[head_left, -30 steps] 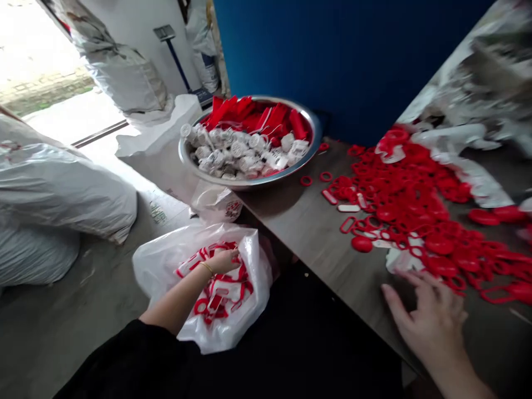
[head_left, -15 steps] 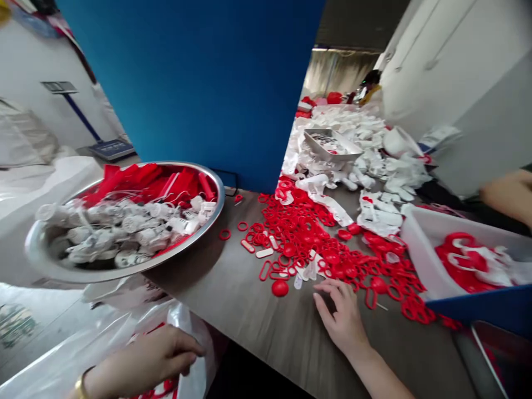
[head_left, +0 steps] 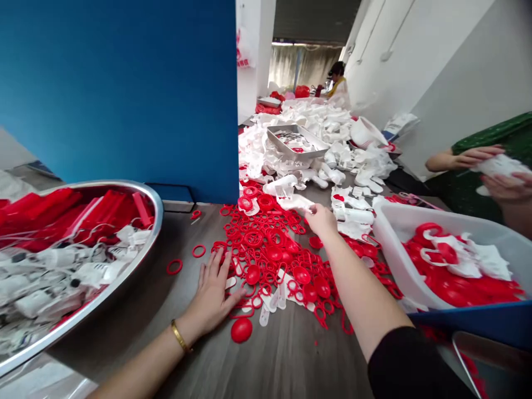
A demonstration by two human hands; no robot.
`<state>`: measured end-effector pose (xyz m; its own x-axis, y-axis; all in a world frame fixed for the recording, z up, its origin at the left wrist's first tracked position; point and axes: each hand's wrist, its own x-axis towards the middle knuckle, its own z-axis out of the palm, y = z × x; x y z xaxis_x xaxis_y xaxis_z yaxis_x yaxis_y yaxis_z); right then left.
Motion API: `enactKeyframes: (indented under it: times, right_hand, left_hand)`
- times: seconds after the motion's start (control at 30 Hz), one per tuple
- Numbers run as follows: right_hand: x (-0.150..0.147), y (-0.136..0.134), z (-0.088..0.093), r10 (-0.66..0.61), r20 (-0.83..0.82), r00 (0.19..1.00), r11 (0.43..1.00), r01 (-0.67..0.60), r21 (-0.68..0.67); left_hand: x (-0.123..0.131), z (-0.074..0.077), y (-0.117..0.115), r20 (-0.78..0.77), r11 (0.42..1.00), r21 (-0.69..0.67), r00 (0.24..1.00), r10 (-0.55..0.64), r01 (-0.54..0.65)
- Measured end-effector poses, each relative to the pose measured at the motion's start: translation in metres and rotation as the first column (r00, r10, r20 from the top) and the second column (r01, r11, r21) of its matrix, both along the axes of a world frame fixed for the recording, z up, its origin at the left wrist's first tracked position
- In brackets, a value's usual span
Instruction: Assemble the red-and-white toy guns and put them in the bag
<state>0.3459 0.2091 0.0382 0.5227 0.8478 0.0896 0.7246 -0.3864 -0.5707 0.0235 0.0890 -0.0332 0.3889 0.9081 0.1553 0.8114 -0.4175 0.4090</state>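
Observation:
My left hand (head_left: 211,293), with a gold bangle on the wrist, lies flat on the dark wood table (head_left: 124,266) with its fingers spread, touching the edge of a heap of red plastic rings and loops (head_left: 266,249). A round red plastic cap (head_left: 241,330) sits just below that hand. My right hand (head_left: 322,219) reaches over the heap, its fingertips at a white plastic strip (head_left: 295,203). Its fingers are curled down and partly hidden, so I cannot tell whether it grips the strip.
A steel bowl (head_left: 153,221) of red and white packets stands at the left. A white tub (head_left: 394,260) of red and white pieces is at the right. Beyond lie white plastic pieces, a steel tray (head_left: 295,141), a co-worker's hands (head_left: 499,177) and a distant person (head_left: 336,80).
My view has swung right along the table. My left hand has come out of the plastic bag onto the table, and my right hand has moved forward across the red heap.

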Motion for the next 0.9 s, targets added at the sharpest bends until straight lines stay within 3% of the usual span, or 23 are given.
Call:
enactKeyframes:
  times: [0.07,0.17,0.23,0.3,0.37,0.43,0.47,0.53,0.6,0.63,0.7,0.8,0.9]
  right_hand:
    - [0.002,-0.027,0.01,-0.032,-0.029,0.999,0.998,0.033,0.059]
    - [-0.006,-0.115,0.021,0.021,-0.077,0.997,0.985,-0.007,0.175]
    - [-0.02,-0.192,0.018,0.311,-0.11,0.944,0.919,-0.27,0.286]
    - [-0.034,-0.265,0.005,0.543,-0.033,0.839,0.827,-0.527,0.197]
    - [-0.041,-0.314,-0.01,0.568,0.106,0.816,0.8,-0.578,0.158]
    - [-0.04,-0.328,-0.016,0.552,0.196,0.811,0.807,-0.578,0.121]
    - [-0.036,-0.319,-0.013,0.54,0.212,0.814,0.813,-0.57,0.117]
    - [-0.025,-0.274,0.002,0.508,0.196,0.838,0.835,-0.536,0.126]
    - [-0.009,-0.2,0.023,0.384,0.166,0.908,0.91,-0.403,0.1]
    - [-0.001,-0.159,0.032,0.268,0.185,0.946,0.96,-0.278,0.03]
    - [0.018,-0.082,0.043,0.099,0.221,0.97,0.988,-0.069,-0.14]
    - [0.042,-0.006,0.036,-0.003,0.222,0.975,0.96,0.065,-0.272]
    - [0.05,0.011,0.012,0.014,0.215,0.976,0.924,0.07,-0.376]
  left_hand:
    - [0.011,0.009,0.005,0.017,0.998,0.02,0.998,-0.053,0.053]
    - [0.02,0.025,0.002,-0.005,0.982,0.046,0.983,-0.185,0.185]
    - [0.016,0.03,-0.006,-0.039,0.944,0.033,0.944,-0.327,0.329]
    - [0.009,0.027,-0.014,-0.08,0.907,0.018,0.905,-0.417,0.42]
    - [0.005,0.019,-0.019,-0.116,0.903,0.018,0.898,-0.425,0.429]
    - [0.007,0.01,-0.019,-0.133,0.911,0.033,0.905,-0.404,0.411]
    - [0.01,0.007,-0.017,-0.136,0.916,0.045,0.911,-0.39,0.399]
    - [0.019,0.004,-0.012,-0.14,0.925,0.076,0.922,-0.361,0.373]
    - [0.028,0.007,-0.006,-0.131,0.928,0.119,0.932,-0.337,0.352]
    - [0.031,0.01,-0.003,-0.123,0.927,0.138,0.934,-0.334,0.35]
    - [0.036,0.018,0.004,-0.097,0.921,0.166,0.936,-0.339,0.351]
    - [0.038,0.032,0.017,-0.034,0.925,0.187,0.943,-0.33,0.33]
    - [0.039,0.043,0.032,0.039,0.932,0.191,0.947,-0.32,0.307]
